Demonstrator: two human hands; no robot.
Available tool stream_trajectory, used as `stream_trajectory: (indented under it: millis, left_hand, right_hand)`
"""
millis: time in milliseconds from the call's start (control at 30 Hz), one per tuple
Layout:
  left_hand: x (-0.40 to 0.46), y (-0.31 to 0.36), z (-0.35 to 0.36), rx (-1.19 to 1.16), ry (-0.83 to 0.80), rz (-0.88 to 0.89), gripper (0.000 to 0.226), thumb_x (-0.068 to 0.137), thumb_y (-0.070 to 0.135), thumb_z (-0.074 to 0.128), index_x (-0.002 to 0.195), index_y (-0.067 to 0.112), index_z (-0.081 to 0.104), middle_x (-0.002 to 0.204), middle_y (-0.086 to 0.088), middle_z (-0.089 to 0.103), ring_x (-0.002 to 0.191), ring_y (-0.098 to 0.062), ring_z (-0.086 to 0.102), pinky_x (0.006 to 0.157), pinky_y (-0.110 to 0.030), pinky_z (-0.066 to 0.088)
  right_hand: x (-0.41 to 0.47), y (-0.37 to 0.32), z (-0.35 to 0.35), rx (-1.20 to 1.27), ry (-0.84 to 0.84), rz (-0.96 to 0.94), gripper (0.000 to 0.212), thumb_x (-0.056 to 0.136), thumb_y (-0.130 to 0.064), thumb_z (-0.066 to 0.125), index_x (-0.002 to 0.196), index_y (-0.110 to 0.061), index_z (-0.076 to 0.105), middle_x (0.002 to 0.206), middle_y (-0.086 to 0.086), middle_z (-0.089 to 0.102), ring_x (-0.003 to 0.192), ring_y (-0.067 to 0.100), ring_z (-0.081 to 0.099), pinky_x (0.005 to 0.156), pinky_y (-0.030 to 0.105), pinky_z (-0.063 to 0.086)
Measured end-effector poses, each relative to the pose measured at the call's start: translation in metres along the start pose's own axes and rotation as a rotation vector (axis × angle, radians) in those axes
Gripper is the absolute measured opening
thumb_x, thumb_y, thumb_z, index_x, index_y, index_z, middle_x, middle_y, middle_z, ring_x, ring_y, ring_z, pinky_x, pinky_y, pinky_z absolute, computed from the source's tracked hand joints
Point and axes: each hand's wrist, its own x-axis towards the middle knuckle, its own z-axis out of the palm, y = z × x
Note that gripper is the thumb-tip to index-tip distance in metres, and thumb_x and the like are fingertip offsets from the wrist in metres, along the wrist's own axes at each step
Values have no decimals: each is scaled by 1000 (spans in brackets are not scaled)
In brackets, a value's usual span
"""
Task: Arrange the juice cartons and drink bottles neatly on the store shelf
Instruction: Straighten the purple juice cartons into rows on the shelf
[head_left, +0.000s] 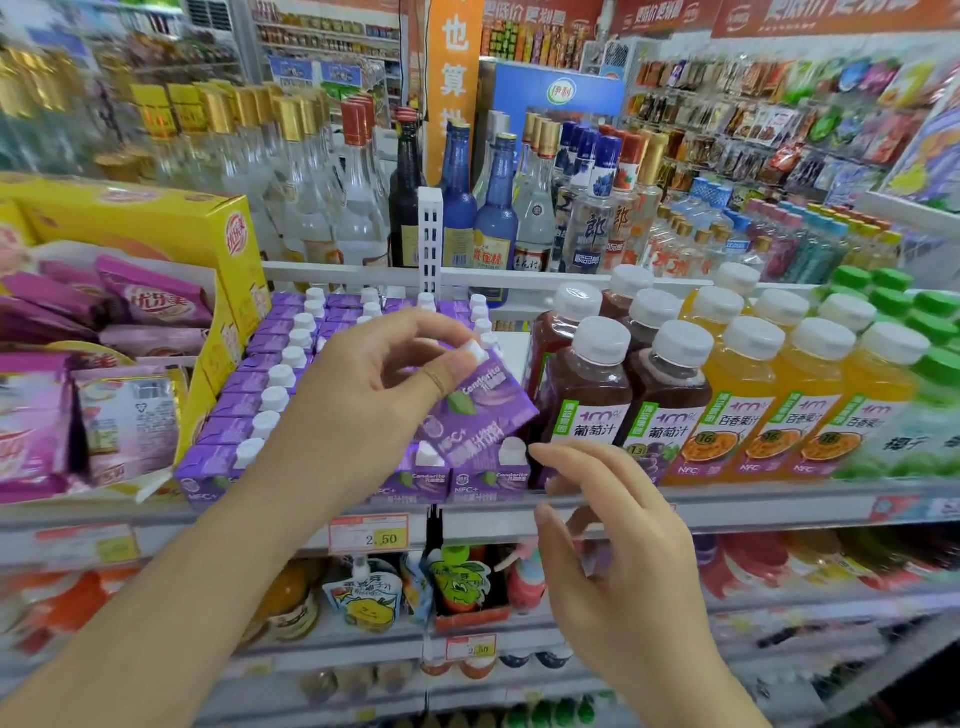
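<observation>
Our right hand (618, 525) is closest to the cam, hovering in front of the shelf edge (753, 506) w/ fingers loosely spread and nothing in it, fingertips just short of the front-row cartons. Left hand (363, 395) is up above the purple carton block, pinching one purple juice carton (478, 415) by the top, thumb and fingers round the white cap end. That carton is tilted, lifted over the front row, its lower right corner near the dark grape juice bottles (587, 405), tho we can't really tell if it's touching them bc the pic is a bit smeared there.

Rest of the purple cartons (260, 395) sit in tidy rows on the shelf, white caps up, running front to back. Right of them: grape juice bottles, then orange passionfruit bottles (810, 400), then green-capped bottles (935, 374) at the far right, all upright w/ labels facing us. Left of the cartons there's a yellow display box (156, 228) w/ purple and pink sachets in it. Price tag (369, 532) reading 2.50 hangs on the shelf edge under the cartons. Behind, a row of liquor bottles (498, 208) on the next shelf.
</observation>
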Motion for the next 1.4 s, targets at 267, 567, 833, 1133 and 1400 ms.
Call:
stream_trajectory:
  millis: [267,567,833,1133,1400]
  left_hand:
    - [-42,-7,-18,-167,-164,-278,17,84,39,73,97,31,82,94,-5,82,87,-32,78,71,-38,62]
    - [-81,-23,-38,-319,-193,-415,31,92,34,71,119,18,68,101,-16,81,92,-35,77,88,-47,60]
    - [-104,-32,-55,-257,-273,-323,32,86,26,79,118,34,77,121,5,77,110,-17,76,91,-28,61]
    - [-117,-34,-72,395,-220,3,62,77,54,87,132,58,59,133,42,54,124,14,53,93,-4,45]
    - [-120,-30,-79,80,-209,-104,58,75,37,90,122,61,65,123,29,71,113,0,69,97,-20,53]
  right_hand:
    - [1,-35,-3,417,-176,119,66,91,-5,81,143,-37,56,136,-7,64,114,25,67,79,36,60]
    - [-11,-44,15,579,-175,159,50,83,-2,79,123,-31,71,134,1,64,107,32,71,79,39,60]
    - [-25,-60,26,619,-225,250,53,80,-8,83,125,-33,71,116,11,73,94,31,72,72,30,62]
    - [-24,-72,35,541,-159,248,52,81,-17,87,129,-25,72,126,5,69,102,32,74,83,41,63]
    - [-25,-78,40,758,-194,265,58,83,-8,85,136,-16,64,129,12,73,115,34,72,98,42,59]
